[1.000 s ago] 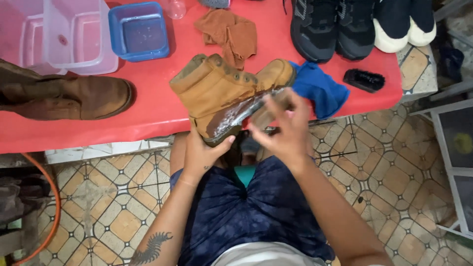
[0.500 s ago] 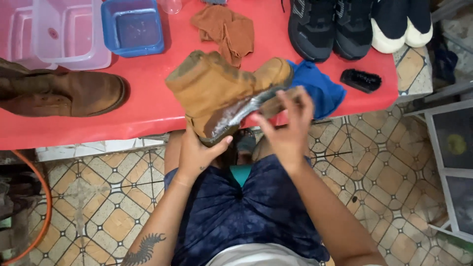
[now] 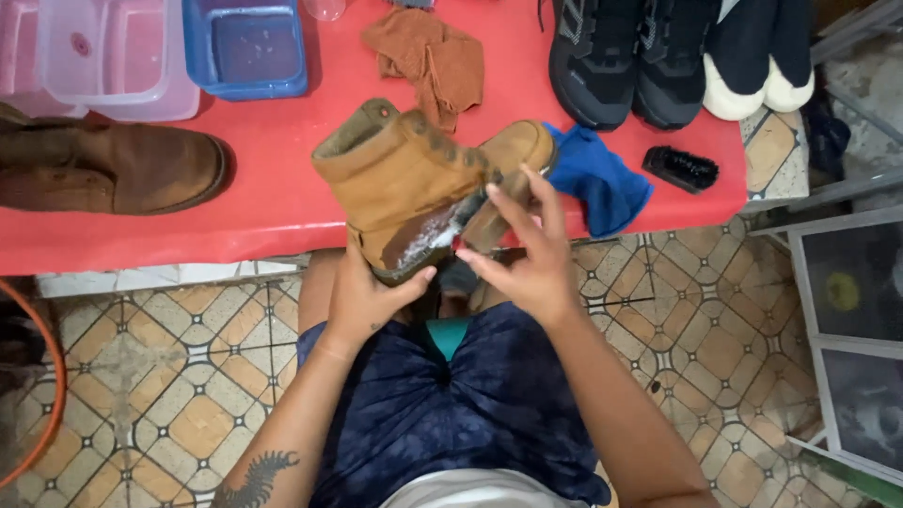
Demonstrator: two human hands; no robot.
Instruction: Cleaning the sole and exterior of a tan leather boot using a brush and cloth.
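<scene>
A tan ankle boot (image 3: 409, 179) is tipped on its side over the front edge of the red table (image 3: 273, 207), its sole facing me with pale smears on it. My left hand (image 3: 367, 296) cups the heel end from below. Fingers of my right hand (image 3: 527, 249) press on the sole and on the boot's side near the toe. A blue cloth (image 3: 597, 174) lies on the table just right of the toe. A small black brush (image 3: 680, 167) rests beyond that cloth.
A darker brown boot (image 3: 113, 169) lies at the table's left. Behind are clear plastic tubs (image 3: 94, 56), a blue container (image 3: 246, 47), an orange-brown rag (image 3: 428, 61), black sneakers (image 3: 625, 61) and dark slip-ons with white soles (image 3: 752, 66). Patterned tile floor lies below; a metal rack (image 3: 851, 282) stands right.
The boot has turned so more of its upper shows. My right hand has shifted along the sole toward the toe. The view has tilted slightly.
</scene>
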